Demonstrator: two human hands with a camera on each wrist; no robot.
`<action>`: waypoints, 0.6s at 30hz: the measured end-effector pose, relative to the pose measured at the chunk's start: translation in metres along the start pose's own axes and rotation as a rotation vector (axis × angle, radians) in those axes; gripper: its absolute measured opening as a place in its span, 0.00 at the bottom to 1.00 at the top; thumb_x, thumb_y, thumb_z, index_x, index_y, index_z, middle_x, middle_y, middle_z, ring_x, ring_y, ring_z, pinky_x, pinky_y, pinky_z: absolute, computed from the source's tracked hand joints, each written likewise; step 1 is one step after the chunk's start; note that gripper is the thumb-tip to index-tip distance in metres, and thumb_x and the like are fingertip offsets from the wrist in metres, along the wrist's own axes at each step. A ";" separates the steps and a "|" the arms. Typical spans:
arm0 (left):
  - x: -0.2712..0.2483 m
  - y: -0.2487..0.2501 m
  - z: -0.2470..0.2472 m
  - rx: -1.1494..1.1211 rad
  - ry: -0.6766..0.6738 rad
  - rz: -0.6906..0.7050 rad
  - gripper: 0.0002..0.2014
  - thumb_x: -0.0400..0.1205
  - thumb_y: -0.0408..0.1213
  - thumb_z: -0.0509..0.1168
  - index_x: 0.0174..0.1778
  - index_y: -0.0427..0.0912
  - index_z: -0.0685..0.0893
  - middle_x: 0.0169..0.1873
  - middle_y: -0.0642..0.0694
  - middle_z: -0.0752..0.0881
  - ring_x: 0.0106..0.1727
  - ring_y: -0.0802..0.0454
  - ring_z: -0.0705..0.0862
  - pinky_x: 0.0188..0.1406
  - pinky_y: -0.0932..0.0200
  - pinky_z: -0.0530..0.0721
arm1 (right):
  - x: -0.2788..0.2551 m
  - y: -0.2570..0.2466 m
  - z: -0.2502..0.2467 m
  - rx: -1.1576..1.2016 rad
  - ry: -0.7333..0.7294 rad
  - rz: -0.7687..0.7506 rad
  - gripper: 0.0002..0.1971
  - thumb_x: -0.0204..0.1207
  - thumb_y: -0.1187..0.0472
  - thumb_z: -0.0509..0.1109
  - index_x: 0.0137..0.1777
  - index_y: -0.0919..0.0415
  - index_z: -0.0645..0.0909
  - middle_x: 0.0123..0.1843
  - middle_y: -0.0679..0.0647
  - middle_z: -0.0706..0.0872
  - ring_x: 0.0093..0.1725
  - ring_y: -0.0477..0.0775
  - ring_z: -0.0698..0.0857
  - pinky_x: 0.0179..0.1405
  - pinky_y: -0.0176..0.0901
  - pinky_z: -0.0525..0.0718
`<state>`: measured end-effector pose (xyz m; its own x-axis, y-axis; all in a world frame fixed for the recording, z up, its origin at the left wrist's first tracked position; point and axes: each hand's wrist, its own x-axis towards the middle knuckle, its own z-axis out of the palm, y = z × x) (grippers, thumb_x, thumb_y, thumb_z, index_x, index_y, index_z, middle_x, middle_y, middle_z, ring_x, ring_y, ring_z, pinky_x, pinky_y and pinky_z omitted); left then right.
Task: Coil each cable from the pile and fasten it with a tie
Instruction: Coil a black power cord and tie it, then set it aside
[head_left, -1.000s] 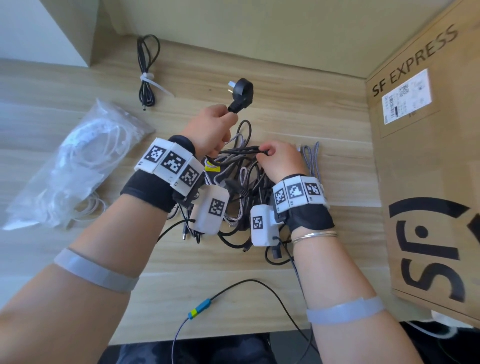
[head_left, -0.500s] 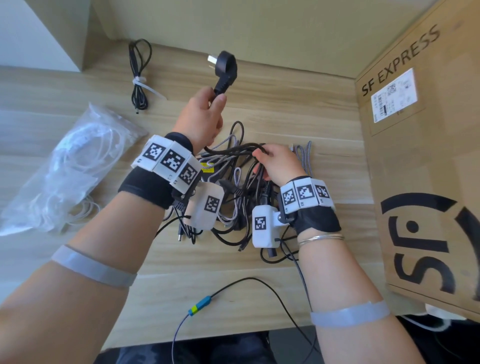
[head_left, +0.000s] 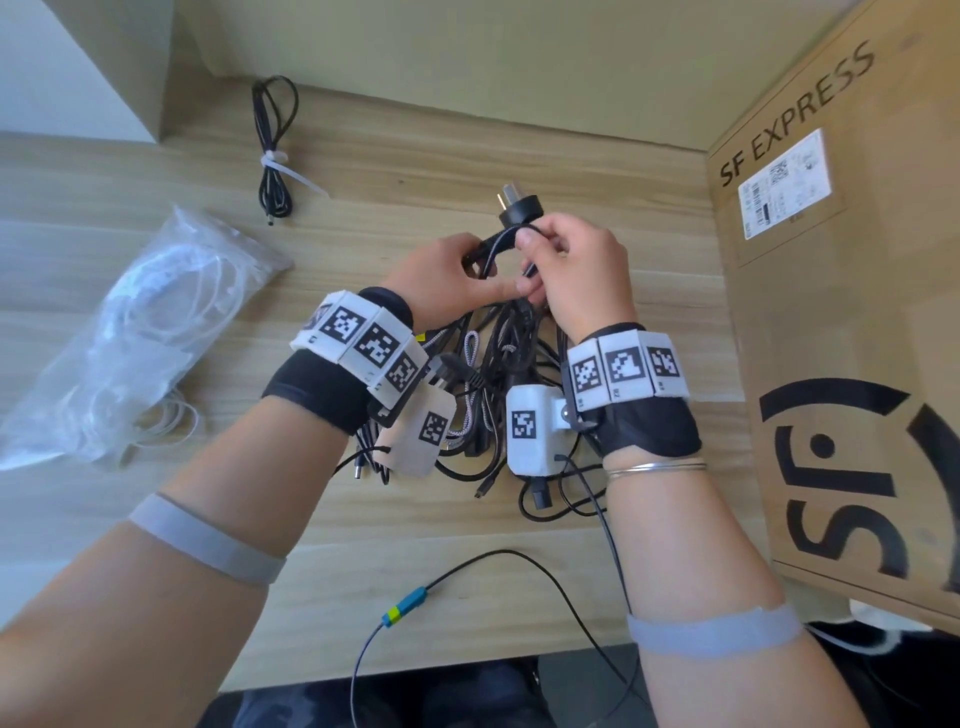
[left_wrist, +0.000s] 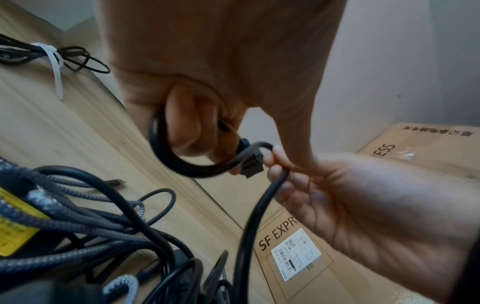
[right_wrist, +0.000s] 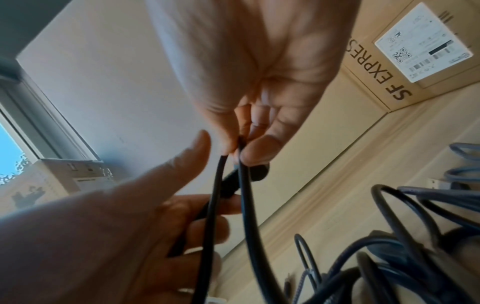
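Moved from the pile (head_left: 488, 384) up to the plug (head_left: 519, 210): right hand (head_left: 576, 270), fingers pinching the black power cable (left_wrist: 262, 203); left hand (head_left: 441, 275) gripping its first loop above the pile. Coiling begun, tying not yet.

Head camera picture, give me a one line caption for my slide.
Both hands, left and right, loop a black power cable above the tangled pile; one tied cable lies beyond.
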<state>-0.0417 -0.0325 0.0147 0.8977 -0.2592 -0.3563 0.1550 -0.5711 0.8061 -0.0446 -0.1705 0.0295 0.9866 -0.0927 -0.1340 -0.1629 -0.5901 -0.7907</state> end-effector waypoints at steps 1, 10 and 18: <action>0.001 0.000 0.002 0.021 -0.017 0.004 0.17 0.74 0.53 0.70 0.42 0.43 0.76 0.28 0.54 0.73 0.29 0.59 0.71 0.28 0.64 0.66 | 0.000 -0.002 0.000 0.020 0.003 -0.013 0.06 0.79 0.62 0.66 0.42 0.59 0.83 0.29 0.46 0.82 0.20 0.38 0.80 0.25 0.30 0.80; 0.006 -0.011 0.011 0.051 0.006 0.008 0.09 0.82 0.38 0.59 0.35 0.45 0.74 0.27 0.56 0.78 0.25 0.61 0.73 0.18 0.75 0.68 | 0.002 0.004 0.000 0.100 0.013 -0.017 0.06 0.82 0.58 0.62 0.48 0.59 0.78 0.43 0.52 0.82 0.29 0.45 0.84 0.34 0.36 0.86; 0.004 -0.013 0.010 -0.349 0.068 -0.038 0.11 0.83 0.31 0.55 0.35 0.45 0.67 0.22 0.49 0.73 0.24 0.50 0.76 0.29 0.58 0.78 | 0.004 0.045 0.008 -0.313 -0.182 0.256 0.14 0.81 0.53 0.61 0.63 0.56 0.75 0.51 0.50 0.80 0.54 0.54 0.82 0.51 0.43 0.77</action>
<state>-0.0440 -0.0337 -0.0020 0.9123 -0.1835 -0.3660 0.3097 -0.2757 0.9100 -0.0477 -0.1907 -0.0116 0.8932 -0.1407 -0.4272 -0.3642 -0.7836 -0.5034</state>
